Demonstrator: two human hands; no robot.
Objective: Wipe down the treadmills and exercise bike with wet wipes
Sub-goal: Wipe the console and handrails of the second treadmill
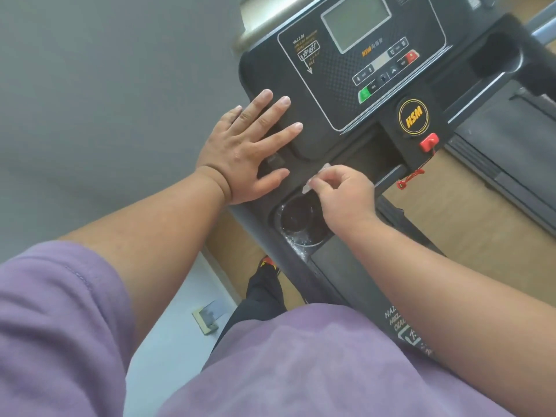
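A black treadmill console (337,85) fills the upper middle of the head view, tilted, with a grey screen (356,21) and a row of buttons. My left hand (243,152) lies flat on the console's left side, fingers spread, holding nothing. My right hand (343,194) is closed on a small white wet wipe (316,179), pressed against the console edge just above a round cup holder (301,219). Most of the wipe is hidden in my fingers.
A red safety key (428,142) with a red cord (410,179) hangs below the yellow HSM badge (413,117). The treadmill belt (511,139) runs off to the right over a wooden floor. A grey wall stands on the left; a wall socket (206,319) sits low.
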